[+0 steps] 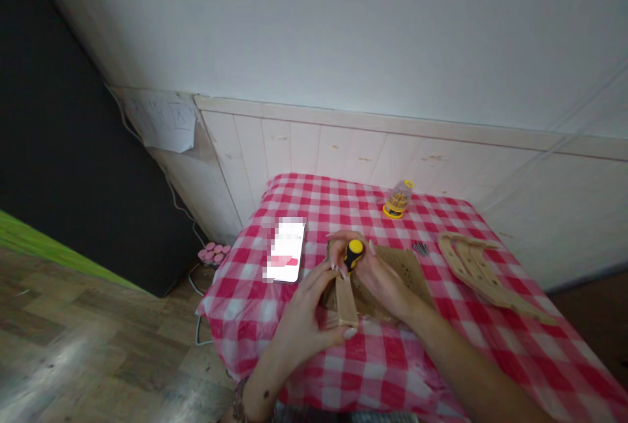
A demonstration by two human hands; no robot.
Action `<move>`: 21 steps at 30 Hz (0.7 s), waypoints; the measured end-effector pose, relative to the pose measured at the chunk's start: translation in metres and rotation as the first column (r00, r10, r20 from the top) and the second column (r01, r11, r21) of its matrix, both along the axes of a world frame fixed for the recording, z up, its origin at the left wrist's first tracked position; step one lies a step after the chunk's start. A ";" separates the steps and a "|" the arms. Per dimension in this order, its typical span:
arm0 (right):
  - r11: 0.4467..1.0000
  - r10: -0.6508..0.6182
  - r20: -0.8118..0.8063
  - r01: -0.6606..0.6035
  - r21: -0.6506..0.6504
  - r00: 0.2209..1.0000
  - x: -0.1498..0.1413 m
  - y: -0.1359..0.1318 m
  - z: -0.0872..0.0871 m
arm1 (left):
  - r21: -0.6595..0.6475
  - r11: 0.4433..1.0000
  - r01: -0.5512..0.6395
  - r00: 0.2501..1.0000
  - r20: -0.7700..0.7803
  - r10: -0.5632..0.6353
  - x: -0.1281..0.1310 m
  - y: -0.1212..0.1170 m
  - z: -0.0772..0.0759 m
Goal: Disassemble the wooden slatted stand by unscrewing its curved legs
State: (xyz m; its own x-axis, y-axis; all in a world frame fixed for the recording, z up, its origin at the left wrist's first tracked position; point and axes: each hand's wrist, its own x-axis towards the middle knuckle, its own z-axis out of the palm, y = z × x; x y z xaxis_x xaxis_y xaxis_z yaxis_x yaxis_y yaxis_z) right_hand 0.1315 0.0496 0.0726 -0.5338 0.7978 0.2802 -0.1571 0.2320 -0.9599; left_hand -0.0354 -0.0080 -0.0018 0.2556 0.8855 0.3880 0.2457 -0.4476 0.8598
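My right hand (373, 272) is closed around a screwdriver with a yellow and black handle (353, 252), held upright over a pale wooden bar (346, 300). My left hand (307, 318) grips that wooden bar from the left, thumb near its front end. The bar stands on edge against a brown wooden board with small holes (405, 266), which lies on the table with the red and white checked cloth (392, 357).
A phone (287, 250) lies left of my hands. Several dark screws (420, 248) lie beyond the board. A yellow bit holder (398, 201) stands at the back. Curved slotted wooden parts (483, 272) lie on the right. The wall is close behind; floor lies left.
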 end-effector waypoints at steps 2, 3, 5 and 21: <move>1.000 0.018 0.010 -0.018 -0.018 1.000 0.003 0.000 -0.001 | 0.004 1.000 -0.006 1.000 -0.011 0.006 -0.001 0.000 -0.001; 1.000 0.014 0.031 -0.014 -0.006 0.999 0.005 0.000 0.000 | 0.002 1.000 -0.005 1.000 -0.018 0.005 -0.001 0.000 -0.002; 0.998 -0.020 0.089 0.014 0.066 0.996 0.008 0.000 0.005 | -0.003 1.000 0.005 1.000 -0.030 -0.006 -0.002 0.000 -0.002; 0.992 -0.121 0.003 0.121 0.042 0.993 0.006 -0.001 0.015 | -0.006 0.999 0.047 0.999 -0.006 -0.047 -0.002 0.000 0.007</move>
State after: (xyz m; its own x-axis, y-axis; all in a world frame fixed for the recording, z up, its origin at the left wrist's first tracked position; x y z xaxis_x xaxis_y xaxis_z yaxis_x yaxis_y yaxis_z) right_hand 0.1372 0.0482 0.0880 -0.4354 0.8445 0.3117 -0.1199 0.2888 -0.9499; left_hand -0.0373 -0.0080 0.0055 0.2996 0.8745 0.3814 0.2294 -0.4541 0.8609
